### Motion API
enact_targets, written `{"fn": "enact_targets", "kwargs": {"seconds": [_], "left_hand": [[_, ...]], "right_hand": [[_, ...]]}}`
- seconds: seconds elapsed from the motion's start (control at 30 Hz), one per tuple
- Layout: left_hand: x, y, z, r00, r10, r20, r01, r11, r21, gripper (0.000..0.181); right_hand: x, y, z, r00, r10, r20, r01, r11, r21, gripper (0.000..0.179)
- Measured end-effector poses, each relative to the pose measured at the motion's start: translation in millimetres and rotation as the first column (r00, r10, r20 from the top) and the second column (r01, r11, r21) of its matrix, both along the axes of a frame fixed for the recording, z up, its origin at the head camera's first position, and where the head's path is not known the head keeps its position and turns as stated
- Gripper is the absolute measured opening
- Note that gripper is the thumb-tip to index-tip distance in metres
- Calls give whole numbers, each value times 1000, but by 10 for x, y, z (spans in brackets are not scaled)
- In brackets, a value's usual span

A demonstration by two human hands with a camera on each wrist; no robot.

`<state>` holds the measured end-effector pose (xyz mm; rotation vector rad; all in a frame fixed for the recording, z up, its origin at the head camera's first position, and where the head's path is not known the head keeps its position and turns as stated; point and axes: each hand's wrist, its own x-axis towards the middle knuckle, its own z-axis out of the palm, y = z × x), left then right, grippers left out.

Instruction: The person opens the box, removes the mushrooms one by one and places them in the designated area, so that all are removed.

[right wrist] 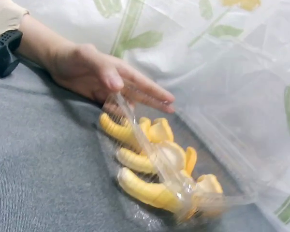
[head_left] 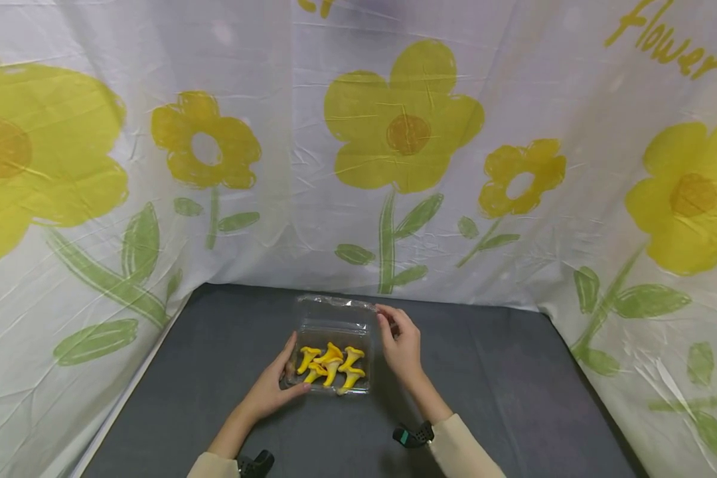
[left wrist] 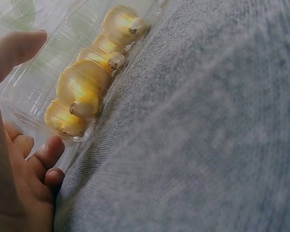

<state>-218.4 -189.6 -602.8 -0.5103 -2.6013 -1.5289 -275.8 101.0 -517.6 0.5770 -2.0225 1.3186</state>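
Sleeve (head_left: 463,446), head view: cream, below the right grip (head_left: 401,342).
Right grip: thumb and fingers pinching the raised lid (head_left: 334,313) by its right corner; early release might let it flop, hinge springing.
Left grip (head_left: 269,385): spread wide, bracing the clear box (head_left: 369,362).
Mushrooms (head_left: 331,365): boxed between grips.
Box, left wrist view: thin, slick plastic; may skid if the left grip slackens.
Tabletop (left wrist: 203,125): ribbed grey cloth beside it.
Mushrooms, right wrist view: yellow, curved stems, flared caps, below the right grip.

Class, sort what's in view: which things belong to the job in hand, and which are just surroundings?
Part of the job:
clear box
its open lid
yellow mushrooms inside
left hand, holding the box
right hand, at the lid

Just surroundings:
flower-print cloth
dark tabletop
black wristbands
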Motion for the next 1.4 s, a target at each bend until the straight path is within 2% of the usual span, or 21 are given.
{"fn": "enact_targets", "kwargs": {"seconds": [0.17,0.37,0.6,0.87,1.07,1.23,1.4], "left_hand": [[16,1,2,1000,-12,6,12,1000,-8,106],[27,1,-4,1000,-13,-18,13,1000,10,106],[17,3,-19,999,-17,-35,17,1000,-2,107],[22,13,-19,1000,-4,-10,4,1000,-16,111],[27,29,15,999,9,39,-8,999,-31,116],[34,38,38,998,8,56,-7,1000,-26,116],[37,36,38,998,22,54,-20,999,-34,117]], "right_hand": [[-40,-21,-83,999,-34,26,34,999,-2,24],[-151,-37,-113,992,-75,106,73,997,23,23],[-254,-53,-202,980,-65,186,51,996,80,32],[-248,-76,-332,967,-63,246,34,992,121,42],[-250,-69,-386,950,-79,303,34,988,150,44],[-260,-69,-416,928,-105,358,35,980,196,44],[-252,-61,-420,902,-95,421,6,978,207,43]]}}
